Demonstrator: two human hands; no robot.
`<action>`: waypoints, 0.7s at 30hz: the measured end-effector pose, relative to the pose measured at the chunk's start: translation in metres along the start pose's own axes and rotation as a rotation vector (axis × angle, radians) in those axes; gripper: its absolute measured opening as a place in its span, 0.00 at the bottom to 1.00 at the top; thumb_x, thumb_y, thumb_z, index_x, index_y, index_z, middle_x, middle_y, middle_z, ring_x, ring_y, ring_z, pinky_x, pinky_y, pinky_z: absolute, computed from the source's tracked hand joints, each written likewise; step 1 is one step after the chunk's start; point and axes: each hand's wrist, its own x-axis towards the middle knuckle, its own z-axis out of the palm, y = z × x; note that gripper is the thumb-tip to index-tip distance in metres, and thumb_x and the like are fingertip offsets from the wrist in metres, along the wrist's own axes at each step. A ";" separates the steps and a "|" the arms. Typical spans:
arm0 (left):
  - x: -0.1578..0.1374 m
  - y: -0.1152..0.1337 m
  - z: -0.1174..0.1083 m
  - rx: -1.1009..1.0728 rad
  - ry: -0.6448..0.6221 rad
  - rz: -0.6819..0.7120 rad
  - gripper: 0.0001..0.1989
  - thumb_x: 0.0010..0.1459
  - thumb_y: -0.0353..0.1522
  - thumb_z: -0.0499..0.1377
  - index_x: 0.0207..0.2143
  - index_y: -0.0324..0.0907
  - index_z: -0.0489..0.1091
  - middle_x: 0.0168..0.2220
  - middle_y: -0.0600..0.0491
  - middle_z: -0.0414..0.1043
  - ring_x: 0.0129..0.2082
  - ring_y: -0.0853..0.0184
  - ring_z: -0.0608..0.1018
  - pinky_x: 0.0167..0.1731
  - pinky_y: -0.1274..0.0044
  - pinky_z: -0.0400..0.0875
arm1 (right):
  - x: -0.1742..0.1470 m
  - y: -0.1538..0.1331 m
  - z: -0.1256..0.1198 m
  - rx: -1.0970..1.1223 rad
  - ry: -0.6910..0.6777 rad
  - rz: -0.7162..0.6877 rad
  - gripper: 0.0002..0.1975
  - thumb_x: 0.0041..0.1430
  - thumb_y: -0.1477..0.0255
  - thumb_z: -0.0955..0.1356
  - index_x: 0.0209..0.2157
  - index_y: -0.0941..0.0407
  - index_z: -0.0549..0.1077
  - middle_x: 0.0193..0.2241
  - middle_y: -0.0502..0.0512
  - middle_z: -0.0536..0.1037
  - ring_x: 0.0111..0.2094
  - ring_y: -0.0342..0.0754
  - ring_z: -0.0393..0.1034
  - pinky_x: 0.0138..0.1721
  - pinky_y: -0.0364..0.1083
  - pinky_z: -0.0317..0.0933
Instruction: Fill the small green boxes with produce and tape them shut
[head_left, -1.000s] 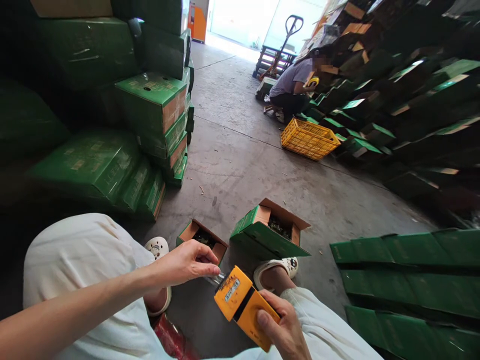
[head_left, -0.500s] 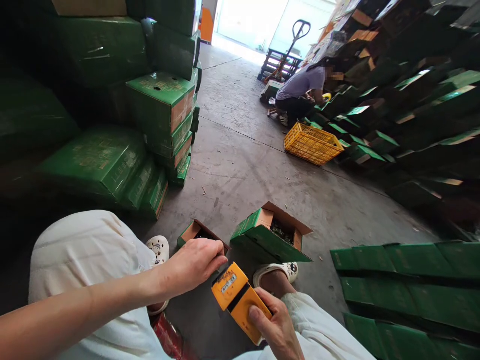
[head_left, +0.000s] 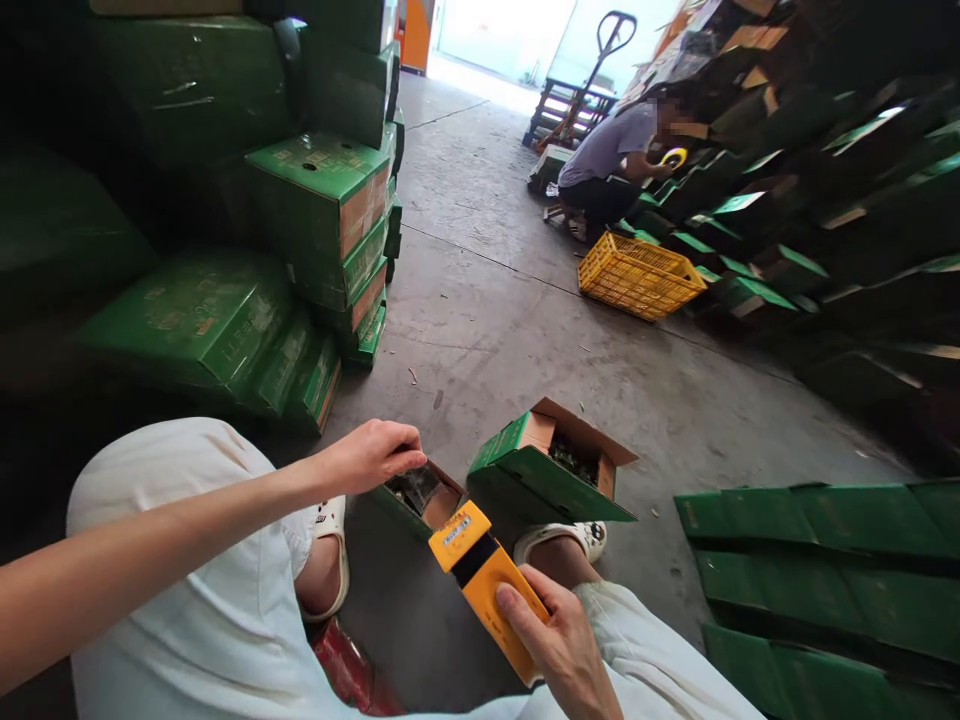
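Note:
My right hand (head_left: 551,625) is wrapped round a yellow hand-held dispenser (head_left: 499,610) with a black band and a small label, its thumb lying on top. The thumb and fingers of my left hand (head_left: 379,455) are pinched together, up and left of the dispenser head. From them a clear, shiny strip (head_left: 426,492) seems to run toward that head; its far end is hard to make out. Below the strip stands a small open carton (head_left: 405,512), partly covered by my left hand. Beside it is an open green carton (head_left: 517,470) with dark contents.
Green boxes (head_left: 319,185) are stacked at the left, and more green cartons (head_left: 817,550) lie at the right. A yellow crate (head_left: 637,280) stands near a crouching person (head_left: 607,165) holding something yellow. A pallet jack (head_left: 592,80) is behind. Something red (head_left: 349,665) is between my legs.
My left hand has moved away from the dispenser head, left and up, and more of the clear strip shows. My right hand still holds the dispenser. The crouching person's hands have risen slightly.

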 end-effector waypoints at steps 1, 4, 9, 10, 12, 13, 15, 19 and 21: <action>0.003 -0.003 -0.001 -0.024 -0.007 -0.013 0.17 0.66 0.44 0.56 0.34 0.42 0.75 0.27 0.56 0.72 0.29 0.69 0.71 0.29 0.79 0.59 | 0.001 -0.002 -0.002 0.006 -0.001 0.003 0.30 0.58 0.40 0.68 0.28 0.56 0.71 0.24 0.48 0.67 0.27 0.45 0.61 0.26 0.42 0.54; 0.007 -0.015 0.002 -0.071 -0.003 -0.027 0.17 0.65 0.43 0.58 0.45 0.42 0.79 0.27 0.56 0.74 0.28 0.69 0.72 0.29 0.79 0.60 | 0.003 -0.013 -0.003 0.014 -0.026 0.021 0.29 0.57 0.41 0.70 0.29 0.56 0.72 0.25 0.49 0.70 0.28 0.45 0.63 0.27 0.42 0.56; 0.007 -0.042 0.000 -0.098 -0.094 -0.045 0.18 0.61 0.42 0.61 0.46 0.41 0.81 0.30 0.55 0.79 0.31 0.67 0.76 0.32 0.79 0.63 | 0.007 -0.031 -0.002 0.048 -0.194 0.042 0.28 0.53 0.43 0.73 0.34 0.55 0.75 0.27 0.50 0.74 0.27 0.46 0.64 0.26 0.43 0.57; 0.008 -0.047 0.000 -0.108 -0.133 -0.055 0.16 0.60 0.42 0.61 0.40 0.41 0.81 0.30 0.54 0.79 0.32 0.67 0.76 0.32 0.79 0.63 | 0.008 -0.034 -0.003 0.020 -0.195 0.026 0.27 0.54 0.43 0.73 0.33 0.55 0.76 0.26 0.50 0.74 0.26 0.46 0.64 0.25 0.43 0.56; 0.011 -0.057 0.002 -0.115 -0.184 -0.083 0.15 0.58 0.42 0.61 0.33 0.40 0.80 0.29 0.54 0.78 0.31 0.66 0.76 0.31 0.79 0.62 | 0.013 -0.041 -0.008 -0.086 -0.149 -0.023 0.25 0.54 0.45 0.73 0.30 0.55 0.75 0.25 0.49 0.73 0.26 0.45 0.62 0.25 0.42 0.54; 0.014 -0.061 0.004 -0.104 -0.190 -0.102 0.14 0.58 0.42 0.61 0.33 0.41 0.79 0.28 0.54 0.78 0.31 0.67 0.75 0.30 0.79 0.61 | 0.016 -0.046 -0.010 -0.156 -0.121 -0.043 0.25 0.54 0.45 0.74 0.29 0.55 0.75 0.24 0.49 0.73 0.26 0.45 0.62 0.25 0.42 0.53; 0.018 -0.065 0.009 -0.047 -0.164 -0.153 0.13 0.56 0.41 0.61 0.32 0.40 0.78 0.27 0.54 0.76 0.30 0.66 0.74 0.29 0.79 0.59 | 0.025 -0.057 -0.016 -0.297 -0.077 -0.051 0.26 0.55 0.44 0.73 0.25 0.55 0.73 0.23 0.48 0.71 0.25 0.44 0.61 0.24 0.43 0.50; 0.026 -0.064 0.006 0.041 -0.070 -0.206 0.12 0.55 0.40 0.61 0.30 0.40 0.76 0.29 0.53 0.76 0.33 0.65 0.74 0.29 0.78 0.58 | 0.049 -0.081 -0.017 -0.412 -0.090 0.003 0.30 0.54 0.41 0.72 0.26 0.56 0.74 0.23 0.49 0.70 0.25 0.44 0.61 0.24 0.42 0.48; 0.032 -0.062 -0.009 0.044 -0.042 -0.195 0.12 0.55 0.40 0.61 0.29 0.40 0.75 0.29 0.52 0.76 0.33 0.65 0.74 0.29 0.78 0.58 | 0.063 -0.092 -0.014 -0.363 -0.119 0.005 0.31 0.52 0.40 0.72 0.28 0.58 0.76 0.23 0.49 0.71 0.25 0.43 0.61 0.24 0.42 0.49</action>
